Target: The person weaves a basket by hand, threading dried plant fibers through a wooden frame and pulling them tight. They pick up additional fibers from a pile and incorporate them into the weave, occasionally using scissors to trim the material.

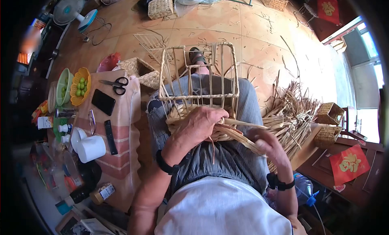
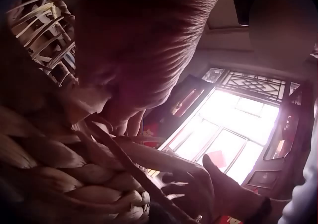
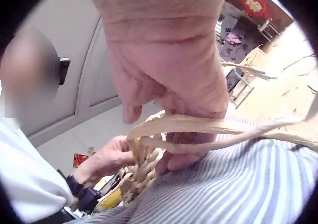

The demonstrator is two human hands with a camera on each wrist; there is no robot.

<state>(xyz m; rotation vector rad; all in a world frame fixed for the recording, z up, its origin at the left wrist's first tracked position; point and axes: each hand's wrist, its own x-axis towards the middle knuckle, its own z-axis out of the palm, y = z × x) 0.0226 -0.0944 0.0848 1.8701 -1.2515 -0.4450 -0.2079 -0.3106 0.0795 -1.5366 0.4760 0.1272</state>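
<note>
A partly woven straw basket (image 1: pixel 176 114) lies across the person's lap, its rectangular wrapped frame (image 1: pixel 198 97) standing out beyond the knees. The left hand (image 1: pixel 198 123) grips the woven edge, thumb and fingers pinching where pale flat straw strands (image 1: pixel 243 124) come out. In the left wrist view, thick braided rows (image 2: pixel 64 184) lie beneath that hand. Slightly blurred, the right hand (image 1: pixel 267 146) is at the strands' right side. Two strands (image 3: pixel 189 127) cross its loosely bent fingers (image 3: pixel 181 160) in the right wrist view, with the thumb (image 3: pixel 131 112) held apart from them.
Left stands a cloth-covered table (image 1: pixel 121 133) with scissors (image 1: pixel 117 85), a phone (image 1: pixel 103 101), a white mug (image 1: pixel 91 148) and fruit bowls (image 1: pixel 81 87). A heap of dry straw (image 1: pixel 293 113) lies right of the legs, beside small woven baskets (image 1: pixel 329 114). Straw scraps litter the tiled floor.
</note>
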